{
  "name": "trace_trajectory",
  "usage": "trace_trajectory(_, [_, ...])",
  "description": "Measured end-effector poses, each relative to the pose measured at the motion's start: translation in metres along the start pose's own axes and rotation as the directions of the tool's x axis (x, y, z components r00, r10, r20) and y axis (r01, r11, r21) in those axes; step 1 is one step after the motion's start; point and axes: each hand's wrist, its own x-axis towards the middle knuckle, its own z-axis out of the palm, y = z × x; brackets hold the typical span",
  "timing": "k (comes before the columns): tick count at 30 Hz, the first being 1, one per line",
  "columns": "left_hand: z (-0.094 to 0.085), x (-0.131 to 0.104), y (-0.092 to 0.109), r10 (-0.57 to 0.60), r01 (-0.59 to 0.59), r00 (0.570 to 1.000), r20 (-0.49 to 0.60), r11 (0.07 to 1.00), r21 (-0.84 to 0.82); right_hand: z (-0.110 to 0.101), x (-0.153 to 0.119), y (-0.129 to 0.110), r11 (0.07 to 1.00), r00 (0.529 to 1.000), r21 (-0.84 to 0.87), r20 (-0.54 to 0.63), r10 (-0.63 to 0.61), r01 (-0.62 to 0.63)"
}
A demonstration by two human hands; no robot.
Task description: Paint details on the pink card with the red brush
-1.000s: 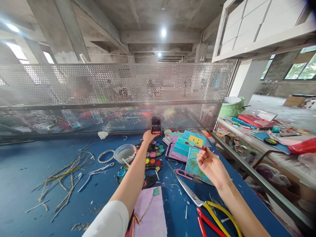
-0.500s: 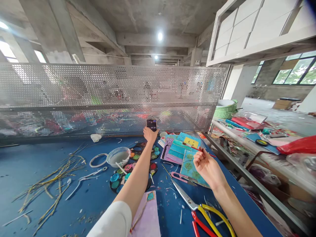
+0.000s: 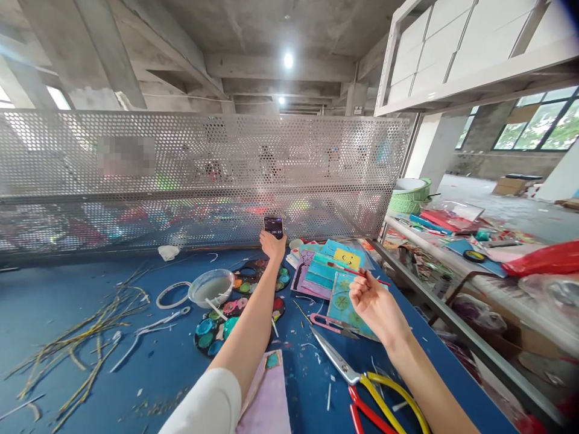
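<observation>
At the foot of the perforated screen, my left hand (image 3: 273,246) is closed on the lower edge of a phone (image 3: 273,226) standing upright, its dark display showing timer digits. My right hand (image 3: 371,301) is raised over the painted sheets, fingers curled round a thin red paintbrush (image 3: 355,270) whose bristles point left. Below that hand lies a turquoise card with green flower shapes (image 3: 340,301). Under my left forearm are paint palettes (image 3: 205,337) with colourful wells, partly hidden. A lilac card (image 3: 266,398) with a small turquoise patch lies at the front.
Large scissors (image 3: 357,377) with red and yellow handles lie at front right, near a pink craft knife (image 3: 326,322). A water bowl (image 3: 211,288), a tape ring (image 3: 174,295) and dry twigs (image 3: 97,325) lie left. The perforated screen (image 3: 217,175) borders the back; a cluttered shelf (image 3: 434,241) stands right.
The view has shifted slightly, so things sit a little further left. The phone's digits have advanced by one. Both hands keep nearly the same pose, left at the phone, right with the paintbrush.
</observation>
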Motion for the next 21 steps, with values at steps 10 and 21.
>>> trace_trajectory(10, [0.0002, 0.0018, 0.0, -0.014, 0.014, 1.0, 0.0, 1.0, -0.019, -0.0029, 0.0008, 0.0005, 1.0, 1.0, 0.002, 0.005, -0.005, 0.005])
trace_trajectory(21, [-0.0065, 0.0035, 0.0036, -0.016, 0.018, 0.999, 0.043, 0.999, -0.04, -0.002, -0.0006, 0.0003, 1.0, 1.0, 0.019, -0.013, 0.0, 0.0])
